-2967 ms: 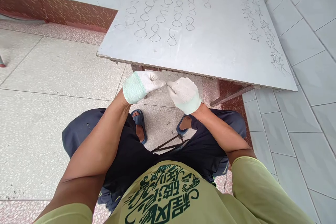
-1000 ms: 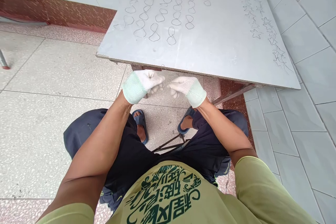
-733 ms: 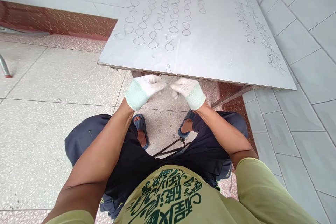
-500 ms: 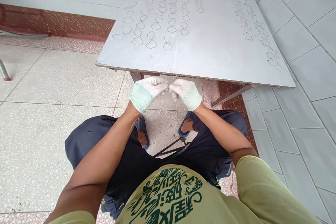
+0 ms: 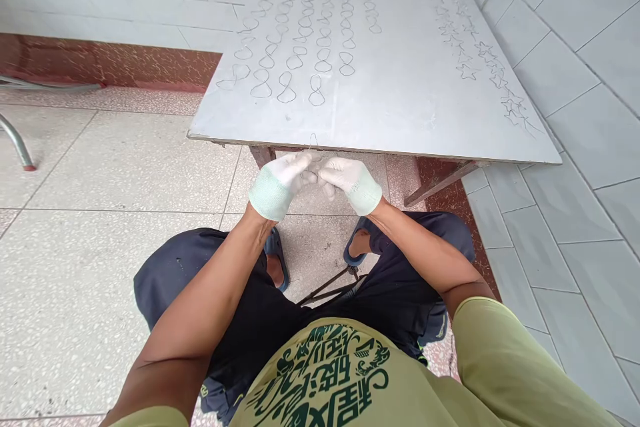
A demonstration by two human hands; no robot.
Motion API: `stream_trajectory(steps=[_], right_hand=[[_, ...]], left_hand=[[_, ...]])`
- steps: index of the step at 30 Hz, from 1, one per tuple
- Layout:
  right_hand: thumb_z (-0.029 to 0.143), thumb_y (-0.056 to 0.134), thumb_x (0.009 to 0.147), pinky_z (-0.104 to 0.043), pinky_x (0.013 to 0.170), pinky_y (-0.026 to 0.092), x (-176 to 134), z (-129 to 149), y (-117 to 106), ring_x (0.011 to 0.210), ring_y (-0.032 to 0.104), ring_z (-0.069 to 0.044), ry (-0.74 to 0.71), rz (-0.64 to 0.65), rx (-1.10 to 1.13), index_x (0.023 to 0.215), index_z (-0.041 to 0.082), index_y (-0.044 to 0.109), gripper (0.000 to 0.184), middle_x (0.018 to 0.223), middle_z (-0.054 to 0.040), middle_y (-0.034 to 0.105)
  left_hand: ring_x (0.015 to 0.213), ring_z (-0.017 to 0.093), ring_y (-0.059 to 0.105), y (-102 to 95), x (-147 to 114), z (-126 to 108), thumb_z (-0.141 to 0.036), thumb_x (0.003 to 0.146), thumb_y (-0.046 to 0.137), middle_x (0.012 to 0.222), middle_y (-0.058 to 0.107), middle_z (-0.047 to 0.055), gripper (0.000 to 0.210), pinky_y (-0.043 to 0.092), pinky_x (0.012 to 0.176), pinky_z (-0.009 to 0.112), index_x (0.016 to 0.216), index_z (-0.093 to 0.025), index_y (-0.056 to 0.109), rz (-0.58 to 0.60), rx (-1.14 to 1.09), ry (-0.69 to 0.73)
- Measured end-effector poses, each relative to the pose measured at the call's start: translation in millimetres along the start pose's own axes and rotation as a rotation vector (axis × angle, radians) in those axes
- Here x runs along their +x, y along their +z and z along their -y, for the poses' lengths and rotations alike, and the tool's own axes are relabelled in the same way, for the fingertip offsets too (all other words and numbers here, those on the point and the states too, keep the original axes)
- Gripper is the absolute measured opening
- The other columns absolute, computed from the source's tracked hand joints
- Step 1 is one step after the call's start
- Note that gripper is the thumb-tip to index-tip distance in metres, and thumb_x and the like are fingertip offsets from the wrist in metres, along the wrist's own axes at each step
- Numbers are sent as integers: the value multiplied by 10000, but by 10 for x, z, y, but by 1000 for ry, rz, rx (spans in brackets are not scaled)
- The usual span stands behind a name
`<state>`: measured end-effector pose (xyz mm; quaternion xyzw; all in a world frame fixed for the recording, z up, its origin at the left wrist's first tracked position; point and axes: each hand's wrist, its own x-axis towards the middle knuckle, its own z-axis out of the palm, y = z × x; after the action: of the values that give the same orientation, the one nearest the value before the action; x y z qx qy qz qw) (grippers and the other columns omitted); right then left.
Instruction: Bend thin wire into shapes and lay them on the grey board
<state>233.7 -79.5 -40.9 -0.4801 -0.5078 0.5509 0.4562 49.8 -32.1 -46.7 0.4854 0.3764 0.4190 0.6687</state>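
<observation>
A thin bent wire with a pointed peak sticks up from between my gloved fingers, just in front of the table's near edge. My left hand, in a white glove with a mint cuff, pinches it from the left. From the right, my right hand, gloved alike, has its thumb and fingers closed on the same wire, with the fingertips of both hands almost touching. The wire's lower part is hidden by the gloves.
Rows of figure-eight wire loops lie on the left half of the white tabletop. Star-shaped wires lie along its right side. Tiled walls border the table. A metal chair leg stands at far left.
The wire's peak has shifted slightly left and tilted between my fingers. My left hand has turned a little at the wrist. The camera view has shifted slightly.
</observation>
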Motion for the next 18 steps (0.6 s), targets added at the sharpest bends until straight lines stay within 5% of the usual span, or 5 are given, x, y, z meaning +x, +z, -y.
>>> stream_trajectory(steps=[5, 11, 18], right_hand=[[202, 724, 960, -290, 650, 453, -17, 0, 61, 536, 569, -128, 72, 53, -83, 673, 253, 685, 294, 526, 73, 642], [377, 777, 860, -296, 580, 400, 13, -146, 74, 470, 552, -131, 28, 138, 69, 647, 268, 647, 272, 479, 60, 594], [460, 780, 883, -290, 537, 302, 52, -257, 76, 454, 524, -119, -15, 153, 148, 661, 273, 610, 336, 478, 65, 558]], left_hand=[[704, 166, 721, 52, 11, -29, -638, 915, 992, 816, 794, 78, 514, 611, 688, 283, 876, -168, 787, -122, -52, 83], [630, 148, 670, 1, 68, 10, -482, 936, 1008, 667, 681, 4, 401, 607, 697, 280, 827, -181, 766, -97, -157, 43], [662, 143, 680, 67, 34, -4, -537, 942, 1036, 719, 688, -1, 458, 641, 803, 320, 851, -187, 756, -122, -229, 27]])
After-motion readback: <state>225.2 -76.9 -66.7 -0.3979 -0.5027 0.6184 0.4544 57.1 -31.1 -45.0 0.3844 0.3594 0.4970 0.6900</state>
